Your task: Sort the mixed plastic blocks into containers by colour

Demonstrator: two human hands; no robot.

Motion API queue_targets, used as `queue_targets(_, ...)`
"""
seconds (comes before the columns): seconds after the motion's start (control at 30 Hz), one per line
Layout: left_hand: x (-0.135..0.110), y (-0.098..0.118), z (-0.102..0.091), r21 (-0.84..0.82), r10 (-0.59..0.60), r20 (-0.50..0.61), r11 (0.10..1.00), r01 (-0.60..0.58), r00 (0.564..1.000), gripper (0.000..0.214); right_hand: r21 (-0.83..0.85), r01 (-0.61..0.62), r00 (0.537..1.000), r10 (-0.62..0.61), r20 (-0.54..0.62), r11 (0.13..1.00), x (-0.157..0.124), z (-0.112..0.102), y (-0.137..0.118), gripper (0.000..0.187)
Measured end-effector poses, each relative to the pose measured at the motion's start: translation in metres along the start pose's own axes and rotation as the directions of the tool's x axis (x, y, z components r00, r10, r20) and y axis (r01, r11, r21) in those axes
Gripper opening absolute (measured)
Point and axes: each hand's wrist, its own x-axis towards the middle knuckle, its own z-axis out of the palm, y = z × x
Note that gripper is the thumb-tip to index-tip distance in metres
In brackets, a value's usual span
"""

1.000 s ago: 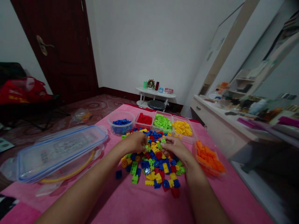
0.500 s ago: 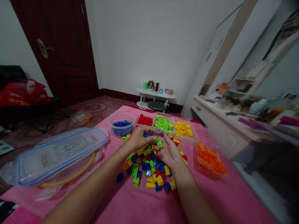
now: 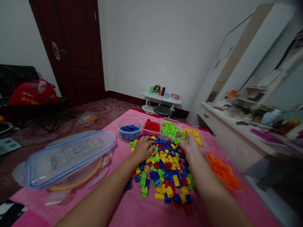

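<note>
My right hand (image 3: 190, 144) is closed around several light green building bricks (image 3: 182, 135), beside the front right corner of the green-brick container (image 3: 167, 136). My left hand (image 3: 143, 148) rests at the left upper part of a mixed pile of bricks (image 3: 165, 164), its fingers bent and a little apart; nothing shows in it. Red, blue, yellow and green pieces make up the pile. Behind it stand a round tub of blue bricks (image 3: 129, 128), a box of red bricks (image 3: 152, 125) and a box of yellow bricks (image 3: 194, 135), partly behind my right hand.
A box of orange bricks (image 3: 222, 171) sits right of my right forearm. Stacked clear lids (image 3: 71, 157) lie on the pink cloth (image 3: 123, 208) at left. Beyond the table are a low white stand (image 3: 162, 98), a dressing table (image 3: 220, 123) and a door (image 3: 71, 47).
My hands have moved apart. The right one has carried the green bricks up and right to the containers; the left has lowered to the pile. The view has shifted slightly left.
</note>
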Motion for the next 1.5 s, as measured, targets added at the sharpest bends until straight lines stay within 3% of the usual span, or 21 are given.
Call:
queue_targets(0.1, 0.000, 0.000, -0.001, 0.015, -0.005, 0.010, 1.000, 0.005, 1.000, 0.027, -0.183, 0.043, 0.998, -0.051, -0.040, 0.982, 0.030, 0.012, -0.017, 0.021)
queue_targets(0.2, 0.000, -0.001, 0.000, 0.041, -0.033, -0.028, 0.999, 0.034, 0.999, 0.032, -0.415, 0.114, 0.988, -0.148, -0.050, 0.903, 0.047, 0.015, -0.020, 0.028)
queue_targets(0.3, -0.001, -0.002, 0.004, 0.067, -0.058, -0.052, 0.996, 0.062, 0.997, 0.048, -0.604, 0.245, 0.950, -0.311, -0.005, 0.759, 0.056, 0.009, -0.011, 0.025)
queue_targets(0.43, -0.001, -0.003, 0.008, 0.081, -0.079, 0.011, 0.994, 0.078, 0.997, 0.046, -0.794, 0.325, 0.893, -0.442, 0.080, 0.514, 0.070, -0.007, -0.006, 0.018)
queue_targets(0.6, -0.001, -0.001, 0.006, 0.074, -0.080, 0.009, 0.994, 0.079, 0.997, 0.043, -0.921, 0.314, 0.860, -0.480, 0.174, 0.229, 0.090, -0.024, -0.013, 0.033)
queue_targets(0.77, -0.003, 0.000, 0.002, 0.047, -0.089, 0.002, 0.995, 0.089, 0.996, 0.040, -0.939, 0.338, 0.840, -0.471, 0.270, 0.066, 0.096, -0.029, -0.009, 0.047)
queue_targets(0.93, -0.003, 0.000, 0.001, 0.023, -0.086, -0.004, 0.996, 0.086, 0.996, 0.040, -0.932, 0.360, 0.803, -0.523, 0.286, 0.044, 0.097, -0.034, -0.005, 0.039)
queue_targets(1.17, -0.002, -0.001, 0.002, 0.013, -0.093, 0.001, 0.996, 0.093, 0.996, 0.039, -0.919, 0.331, 0.846, -0.499, 0.188, 0.214, 0.092, -0.048, -0.022, 0.024)
queue_targets(1.3, -0.002, -0.001, 0.001, 0.014, -0.079, 0.006, 0.997, 0.079, 0.997, 0.039, -0.912, 0.357, 0.782, -0.598, 0.174, 0.202, 0.078, -0.051, -0.049, 0.031)
queue_targets(1.4, -0.003, 0.001, 0.000, 0.001, -0.084, 0.008, 0.996, 0.084, 0.996, 0.036, -0.895, 0.420, 0.745, -0.621, 0.246, 0.150, 0.063, -0.045, -0.049, 0.032)
queue_targets(1.5, -0.002, 0.001, -0.001, -0.033, -0.104, 0.001, 0.994, 0.104, 0.995, 0.033, -0.847, 0.514, 0.758, -0.536, 0.373, 0.138, 0.034, -0.031, -0.019, 0.026)
